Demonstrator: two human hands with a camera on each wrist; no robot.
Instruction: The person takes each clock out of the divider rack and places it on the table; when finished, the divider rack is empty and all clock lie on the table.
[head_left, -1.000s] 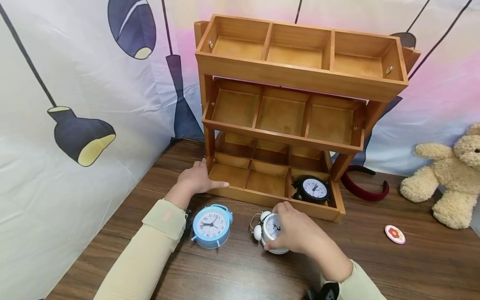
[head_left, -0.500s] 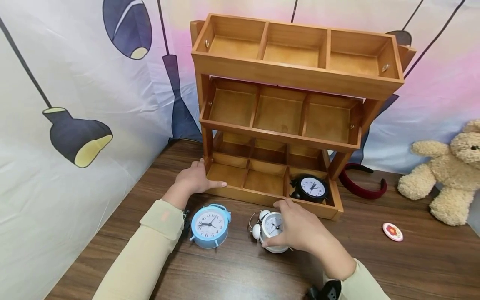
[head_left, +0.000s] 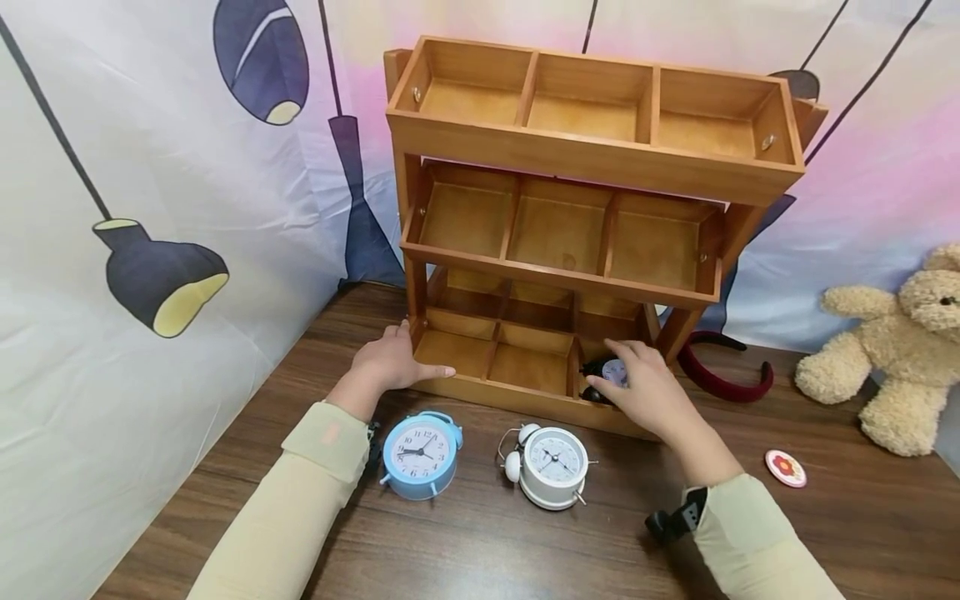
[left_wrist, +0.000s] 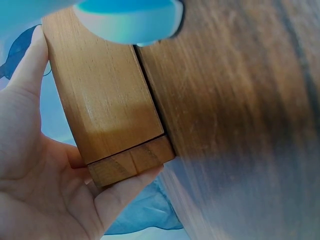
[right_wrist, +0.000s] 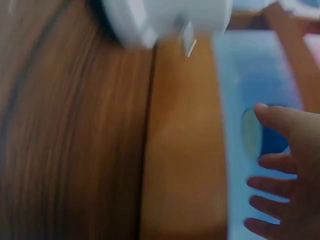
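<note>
My left hand (head_left: 384, 360) grips the lower left corner of a wooden three-tier shelf (head_left: 592, 154), thumb along the front board and fingers around the end, seen close up in the left wrist view. Over the bottom tier's right compartment reaches my right hand (head_left: 651, 392), fingers spread around a black alarm clock (head_left: 614, 372) that it partly covers. In the right wrist view the fingers are apart with nothing between them. A white twin-bell alarm clock (head_left: 556, 458) stands on the table before the shelf, untouched. A light blue alarm clock (head_left: 420, 454) is to its left, near my left forearm.
A dark red headband (head_left: 723, 379) lies right of the shelf. Farther right sits a beige teddy bear (head_left: 892, 342), with a round flower badge (head_left: 786, 468) in front of it on the wooden table (head_left: 480, 550). A printed cloth (head_left: 285, 192) hangs behind.
My right hand has let go of the white alarm clock and moved up and right to the black one. The left hand stays at the shelf corner.
</note>
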